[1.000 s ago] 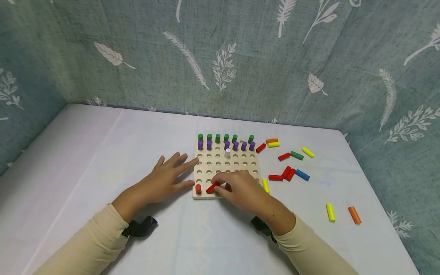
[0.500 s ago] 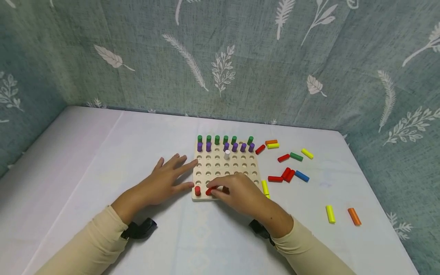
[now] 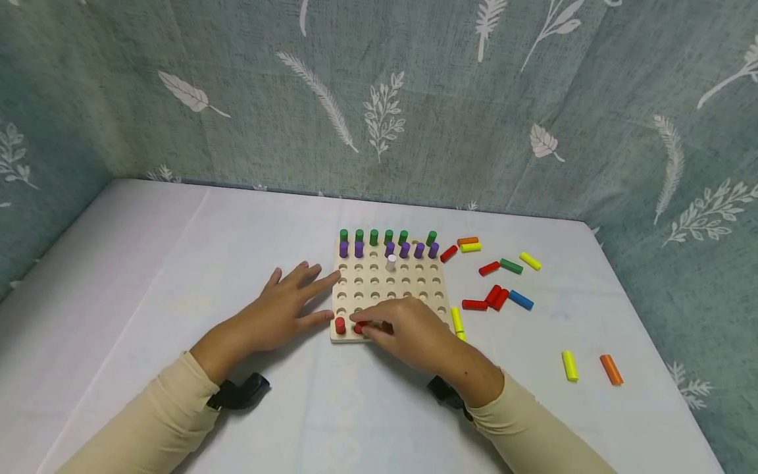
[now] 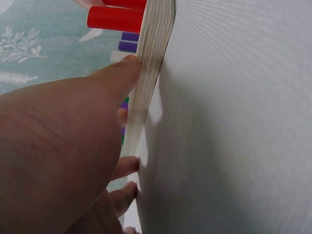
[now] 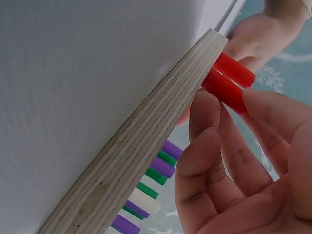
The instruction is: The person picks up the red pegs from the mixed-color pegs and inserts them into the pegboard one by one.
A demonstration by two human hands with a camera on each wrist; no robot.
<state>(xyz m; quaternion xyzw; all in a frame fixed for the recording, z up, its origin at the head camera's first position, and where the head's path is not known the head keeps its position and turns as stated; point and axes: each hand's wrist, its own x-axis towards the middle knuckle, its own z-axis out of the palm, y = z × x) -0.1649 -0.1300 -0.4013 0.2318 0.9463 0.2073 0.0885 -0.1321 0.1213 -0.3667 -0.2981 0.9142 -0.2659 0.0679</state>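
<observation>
A wooden pegboard (image 3: pixel 381 289) with rows of round holes lies flat on the table. One red peg (image 3: pixel 340 326) stands upright in its front left corner. My right hand (image 3: pixel 408 332) pinches a second red peg (image 5: pixel 225 91) between thumb and fingers; in the right wrist view this peg stands in the board beside the corner one. Fingers spread, my left hand (image 3: pixel 281 313) touches the board's left edge with thumb and index finger. Green pegs (image 3: pixel 374 237) fill most of the back row, purple pegs (image 3: pixel 404 250) most of the second. A white peg (image 3: pixel 391 263) stands in the third.
Loose pegs lie right of the board: several red ones (image 3: pixel 475 305), a blue one (image 3: pixel 521 300), a green one (image 3: pixel 511 266), several yellow ones (image 3: pixel 570 366) and orange ones (image 3: pixel 611 370). A patterned curtain (image 3: pixel 450 118) hangs behind the white table (image 3: pixel 177 276).
The red peg in my right hand has gone from slanting over the board to upright at the second front hole. My right hand has shifted slightly left; my left hand has stayed put.
</observation>
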